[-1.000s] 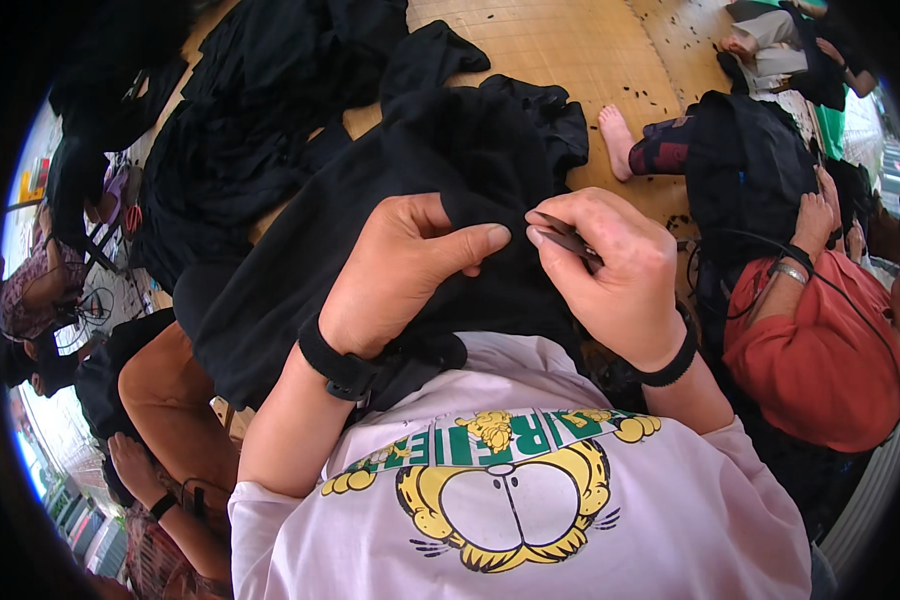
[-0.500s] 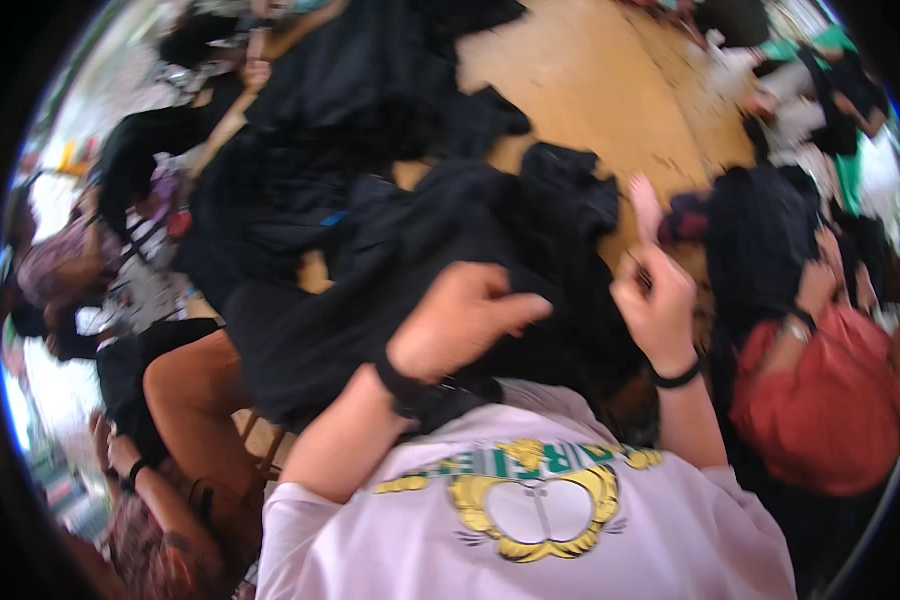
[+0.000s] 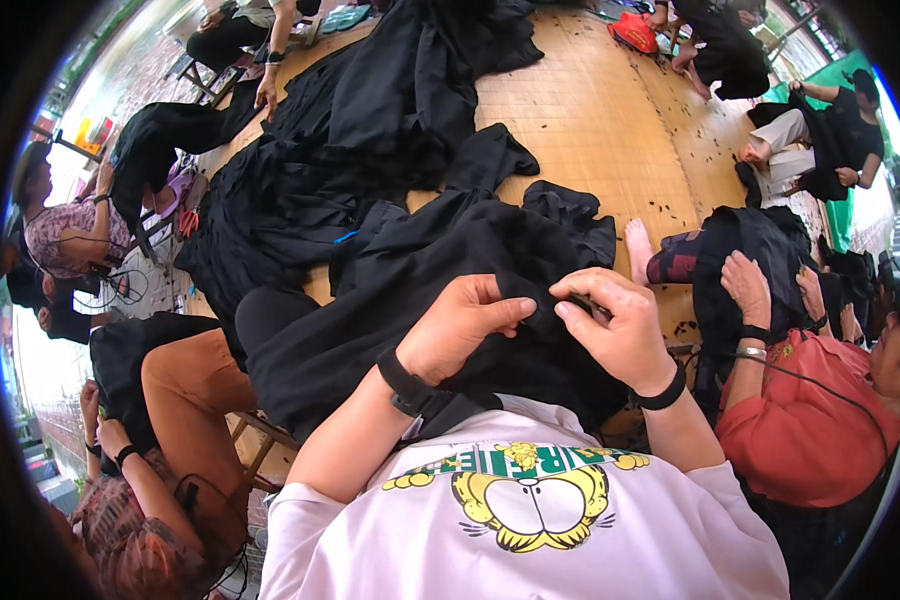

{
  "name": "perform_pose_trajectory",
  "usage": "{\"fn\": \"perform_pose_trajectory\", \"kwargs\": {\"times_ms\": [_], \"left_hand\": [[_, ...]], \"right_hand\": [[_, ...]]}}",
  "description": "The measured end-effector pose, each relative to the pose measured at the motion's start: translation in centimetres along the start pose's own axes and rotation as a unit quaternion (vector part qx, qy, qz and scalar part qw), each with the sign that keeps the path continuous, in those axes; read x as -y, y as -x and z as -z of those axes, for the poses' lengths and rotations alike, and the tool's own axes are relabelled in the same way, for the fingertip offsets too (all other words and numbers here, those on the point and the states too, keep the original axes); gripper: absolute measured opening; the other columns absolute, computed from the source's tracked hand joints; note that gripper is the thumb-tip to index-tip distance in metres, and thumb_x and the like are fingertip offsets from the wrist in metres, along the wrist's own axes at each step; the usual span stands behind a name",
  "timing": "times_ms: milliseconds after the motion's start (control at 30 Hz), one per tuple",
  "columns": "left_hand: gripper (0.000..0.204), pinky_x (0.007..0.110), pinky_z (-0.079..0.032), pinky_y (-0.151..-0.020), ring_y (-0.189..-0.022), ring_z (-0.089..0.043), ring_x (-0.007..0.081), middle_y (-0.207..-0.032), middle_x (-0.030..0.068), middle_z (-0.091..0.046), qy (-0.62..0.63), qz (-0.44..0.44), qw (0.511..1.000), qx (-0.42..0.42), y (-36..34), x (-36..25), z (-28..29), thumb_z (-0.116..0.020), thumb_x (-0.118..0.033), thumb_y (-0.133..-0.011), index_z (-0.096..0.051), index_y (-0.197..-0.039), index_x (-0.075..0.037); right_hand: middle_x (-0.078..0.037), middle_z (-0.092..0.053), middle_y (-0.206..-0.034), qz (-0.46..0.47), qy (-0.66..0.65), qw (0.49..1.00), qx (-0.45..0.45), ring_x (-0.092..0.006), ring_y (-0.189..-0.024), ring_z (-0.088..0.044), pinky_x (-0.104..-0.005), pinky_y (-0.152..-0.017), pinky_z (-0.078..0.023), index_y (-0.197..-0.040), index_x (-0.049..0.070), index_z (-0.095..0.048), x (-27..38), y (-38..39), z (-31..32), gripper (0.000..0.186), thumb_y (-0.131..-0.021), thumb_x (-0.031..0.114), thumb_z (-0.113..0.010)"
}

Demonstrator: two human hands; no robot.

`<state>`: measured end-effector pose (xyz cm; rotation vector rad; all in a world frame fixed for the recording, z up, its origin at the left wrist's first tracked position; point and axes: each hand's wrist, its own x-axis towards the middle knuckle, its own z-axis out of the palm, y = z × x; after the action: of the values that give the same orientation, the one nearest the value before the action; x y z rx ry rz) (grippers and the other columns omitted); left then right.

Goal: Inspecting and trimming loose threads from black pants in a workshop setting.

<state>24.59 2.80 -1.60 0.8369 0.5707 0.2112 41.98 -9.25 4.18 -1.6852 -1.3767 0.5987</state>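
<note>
A large black cloth (image 3: 440,240), seemingly a garment, lies over my lap and onto the wooden surface in front of me. My left hand (image 3: 460,325) is closed, pinching a fold of this cloth between thumb and fingers. Just right of it my right hand (image 3: 620,325) is closed too, thumb and forefinger curled together. Something small and dark shows within its curled fingers, too hidden to name. The fingertips of the two hands are close together, with a narrow gap between them above the cloth.
More black cloth (image 3: 300,170) is heaped on the wooden platform (image 3: 580,100), where small dark scraps are scattered. At right, close by, sits a person in a red top (image 3: 800,420) with dark cloth. Other people sit at left and along the far side. A red cap-like item (image 3: 632,33) lies far off.
My right hand has come left and down, closer to my left hand. The left hand stays nearly where it was, still pinching the cloth.
</note>
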Motion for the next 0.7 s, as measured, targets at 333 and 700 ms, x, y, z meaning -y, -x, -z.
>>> {"fn": "perform_pose_trajectory", "kwargs": {"times_ms": [333, 700], "left_hand": [[0.025, 0.024, -0.051, -0.076, -0.084, -0.062, 0.0095, -0.099, 0.0075, -0.071, -0.217, -0.011, 0.975, 0.049, 11.5, -0.7, 4.6, -0.062, -0.016, -0.098, -0.07, -0.11, 0.005], [0.073, 0.036, -0.052, -0.094, -0.105, -0.067, 0.0244, -0.115, 0.0174, -0.07, -0.058, 0.257, 0.852, -0.453, 29.9, 19.8, 15.9, -0.044, -0.064, -0.098, -0.067, -0.118, 0.003]], "right_hand": [[-0.011, -0.072, -0.091, 0.091, 0.11, 0.988, 0.057, -0.0261, -0.084, -0.07, -0.0325, -0.077, -0.052, -0.092, 0.0, -0.068, 0.9, -4.4, -1.3, 0.006, -0.088, 0.005, -0.068], [-0.019, -0.07, -0.107, 0.093, 0.07, 0.886, 0.449, -0.0327, -0.101, -0.067, -0.0396, -0.089, -0.051, -0.108, 0.001, -0.07, -9.9, -10.8, -18.7, 0.029, -0.093, 0.025, -0.062]]}}
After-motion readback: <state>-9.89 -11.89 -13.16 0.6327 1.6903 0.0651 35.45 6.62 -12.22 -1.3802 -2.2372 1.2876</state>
